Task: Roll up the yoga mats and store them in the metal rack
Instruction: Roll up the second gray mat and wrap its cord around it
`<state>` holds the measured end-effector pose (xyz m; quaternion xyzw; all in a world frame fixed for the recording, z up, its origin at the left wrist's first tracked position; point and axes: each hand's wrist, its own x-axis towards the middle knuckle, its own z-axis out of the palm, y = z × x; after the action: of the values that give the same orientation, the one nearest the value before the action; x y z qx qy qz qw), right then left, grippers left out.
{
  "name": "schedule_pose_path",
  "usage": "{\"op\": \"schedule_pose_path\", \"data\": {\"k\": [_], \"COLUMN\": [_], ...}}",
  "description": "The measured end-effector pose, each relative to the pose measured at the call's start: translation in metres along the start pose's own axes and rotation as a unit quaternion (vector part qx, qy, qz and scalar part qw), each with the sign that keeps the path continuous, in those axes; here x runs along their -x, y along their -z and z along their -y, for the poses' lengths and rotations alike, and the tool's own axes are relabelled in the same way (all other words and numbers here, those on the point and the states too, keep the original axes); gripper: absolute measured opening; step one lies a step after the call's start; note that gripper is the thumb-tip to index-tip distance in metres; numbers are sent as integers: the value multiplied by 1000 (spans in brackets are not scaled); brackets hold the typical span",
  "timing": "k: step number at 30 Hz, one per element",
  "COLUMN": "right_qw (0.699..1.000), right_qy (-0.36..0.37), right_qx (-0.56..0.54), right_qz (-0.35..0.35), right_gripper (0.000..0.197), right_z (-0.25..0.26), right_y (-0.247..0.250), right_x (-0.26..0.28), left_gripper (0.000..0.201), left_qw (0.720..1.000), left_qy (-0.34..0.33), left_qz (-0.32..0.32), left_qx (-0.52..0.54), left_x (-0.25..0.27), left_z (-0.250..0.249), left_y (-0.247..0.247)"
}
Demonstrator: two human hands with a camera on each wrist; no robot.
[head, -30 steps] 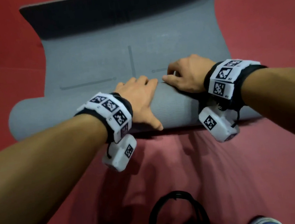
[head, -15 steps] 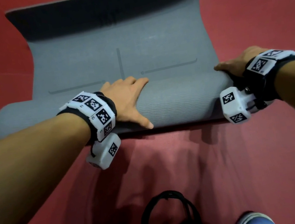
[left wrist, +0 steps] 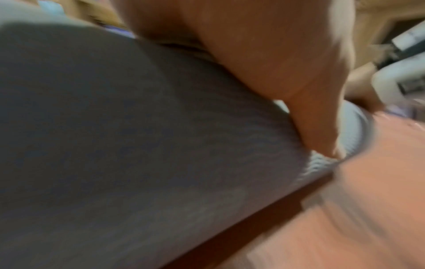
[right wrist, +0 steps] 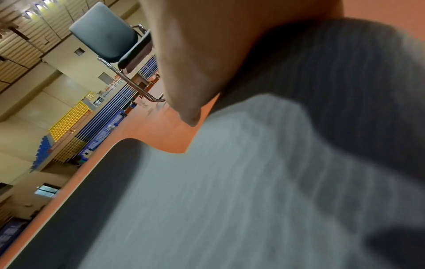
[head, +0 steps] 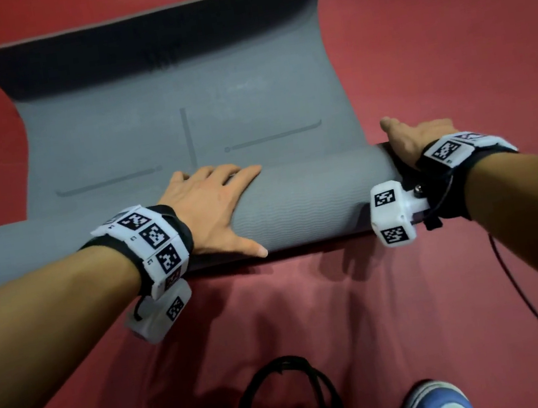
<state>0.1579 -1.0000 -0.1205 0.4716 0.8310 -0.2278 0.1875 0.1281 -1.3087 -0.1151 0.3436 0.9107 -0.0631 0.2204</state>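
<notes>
Two hands on grey yoga mat (head: 178, 112), half rolled on red floor (head: 445, 40). Left hand (head: 213, 208) flat, fingers spread, atop roll's middle. Right hand (head: 414, 138) w/ straight fingers at roll's right end.

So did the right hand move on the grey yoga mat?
Yes. The right hand slid from mid-roll, beside the left hand, out to the grey yoga mat's right end.
</notes>
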Motion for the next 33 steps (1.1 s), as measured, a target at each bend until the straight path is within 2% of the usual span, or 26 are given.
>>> {"op": "schedule_pose_path", "data": {"k": [2, 6, 10, 12, 15, 19, 22, 25, 28, 33], "right_qw": [1000, 996, 996, 995, 993, 993, 982, 984, 990, 983], "right_qy": [-2, 57, 68, 55, 43, 81, 147, 136, 133, 184], "right_qx": [12, 51, 2, -47, -94, -86, -120, -111, -33, -3], "right_qz": [5, 51, 66, 66, 59, 12, 7, 10, -13, 7], "right_gripper": [109, 86, 67, 64, 73, 95, 96, 105, 90, 77], "right_z": [-7, -11, -16, -22, -25, -19, -14, -12, -9, -9], "right_y": [0, 10, 23, 23, 14, 4, -3, -5, 0, 1], "right_x": [1, 8, 14, 14, 15, 18, 20, 17, 13, -1], "left_gripper": [128, 129, 130, 130, 130, 131, 138, 135, 125, 132], "left_qw": [1000, 1000, 1000, 1000, 1000, 999, 997, 995, 992, 993], "left_qy": [-14, -21, -21, -21, -6, 29, 72, 93, 104, 111], "left_qz": [2, 7, 2, -7, -14, -34, -29, -20, -7, 27], "left_qx": [4, 10, 10, -2, -19, -31, -4, 39, 74, 14], "left_x": [-4, -12, -16, -13, -4, 3, 11, 14, 12, 16], "left_z": [-9, -18, -21, -24, -30, -32, -21, -18, -20, -24], "left_y": [-1, -3, 0, -1, -5, -9, -11, -10, -5, -7]}}
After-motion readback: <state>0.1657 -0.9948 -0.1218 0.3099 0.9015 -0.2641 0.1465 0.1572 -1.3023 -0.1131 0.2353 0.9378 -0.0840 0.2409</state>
